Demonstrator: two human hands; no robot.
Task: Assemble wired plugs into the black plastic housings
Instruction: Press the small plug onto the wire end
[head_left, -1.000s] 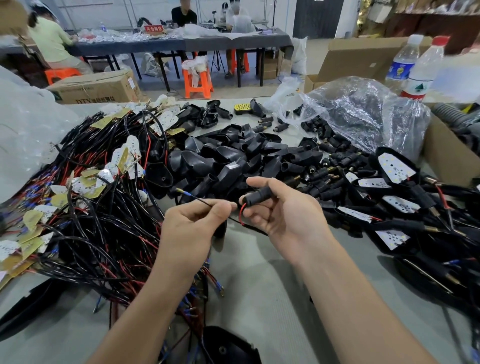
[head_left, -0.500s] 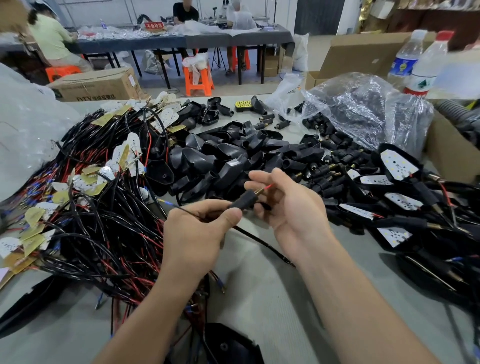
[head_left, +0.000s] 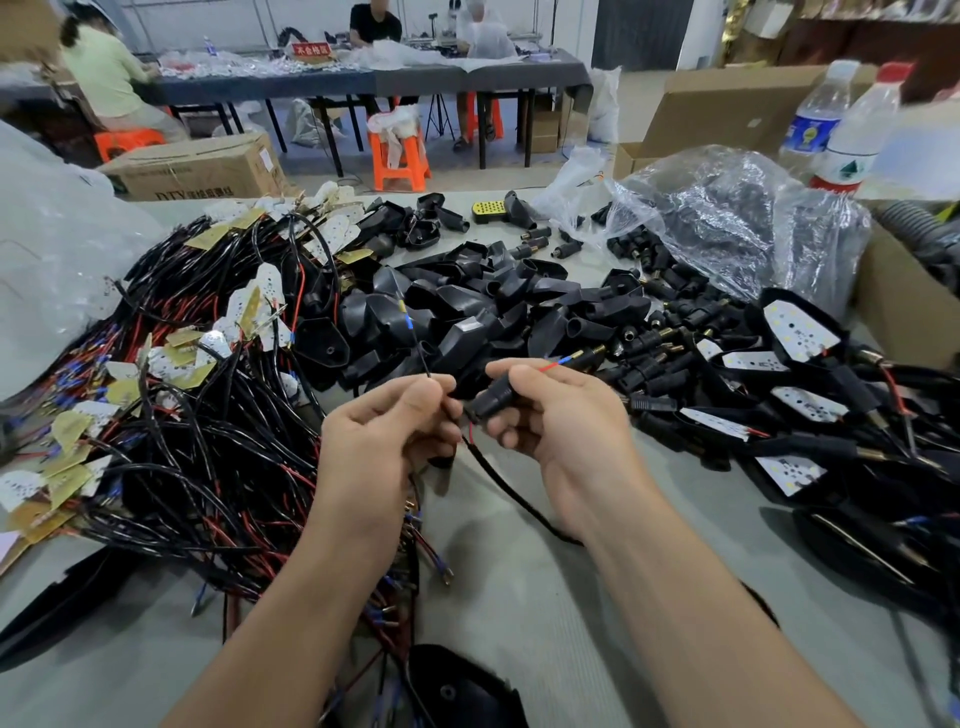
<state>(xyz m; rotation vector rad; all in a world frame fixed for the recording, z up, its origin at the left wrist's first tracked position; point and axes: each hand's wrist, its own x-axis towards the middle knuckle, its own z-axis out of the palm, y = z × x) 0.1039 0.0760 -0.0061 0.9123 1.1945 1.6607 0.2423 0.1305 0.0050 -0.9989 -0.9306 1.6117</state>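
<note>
My right hand (head_left: 558, 415) grips a small black tubular plug sleeve (head_left: 491, 401); a red wire with a blue and brass tip (head_left: 563, 360) sticks out past my fingers. My left hand (head_left: 387, 434) pinches a thin black wire (head_left: 422, 358) that rises to a blue and yellow terminal. A black cable (head_left: 511, 493) trails from the sleeve across the table. Empty black plastic housings (head_left: 467, 312) lie heaped just beyond my hands. A tangle of black and red wired boards (head_left: 182, 405) fills the left.
Finished housings with white LED boards (head_left: 800, 332) lie at the right. A clear bag of black parts (head_left: 727, 218), two water bottles (head_left: 852, 135) and a cardboard box (head_left: 904, 296) stand at the back right. People sit at a far table (head_left: 363, 83).
The black wire's terminal now points up from my left hand, and the red wire's tip has come further out of the sleeve in my right hand. Both hands rose slightly.
</note>
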